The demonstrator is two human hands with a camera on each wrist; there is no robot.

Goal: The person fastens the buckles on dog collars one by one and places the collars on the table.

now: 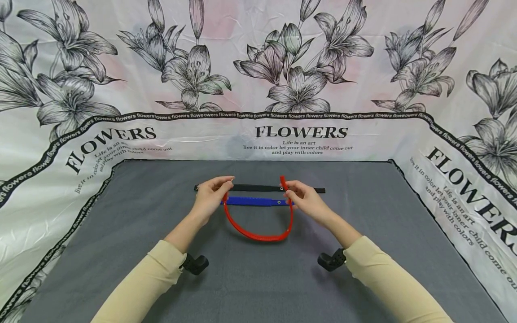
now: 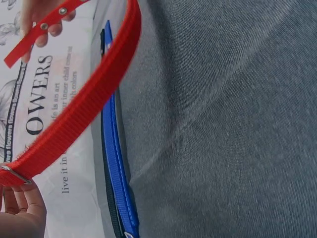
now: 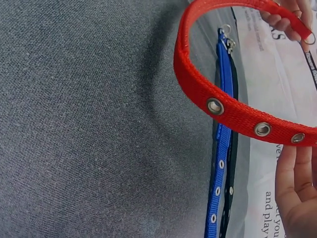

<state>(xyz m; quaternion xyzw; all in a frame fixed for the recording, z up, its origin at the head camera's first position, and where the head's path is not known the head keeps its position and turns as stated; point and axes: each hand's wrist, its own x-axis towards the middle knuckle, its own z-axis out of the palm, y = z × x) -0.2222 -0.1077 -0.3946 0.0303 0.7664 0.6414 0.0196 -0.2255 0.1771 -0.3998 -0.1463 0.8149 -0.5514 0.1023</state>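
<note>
A red pet collar hangs in a U between my two hands, above the grey cloth. My left hand pinches its buckle end; a metal buckle shows in the left wrist view. My right hand holds the other end, with the tip standing up past the fingers. Metal eyelets line that end in the right wrist view. Behind the red collar lie a blue collar and, farther back, a black collar, both stretched out side by side.
Grey cloth covers the work surface. White fabric with printed flowers and lettering rises at the back and both sides. A black wrist device sits by the left cuff, another by the right cuff.
</note>
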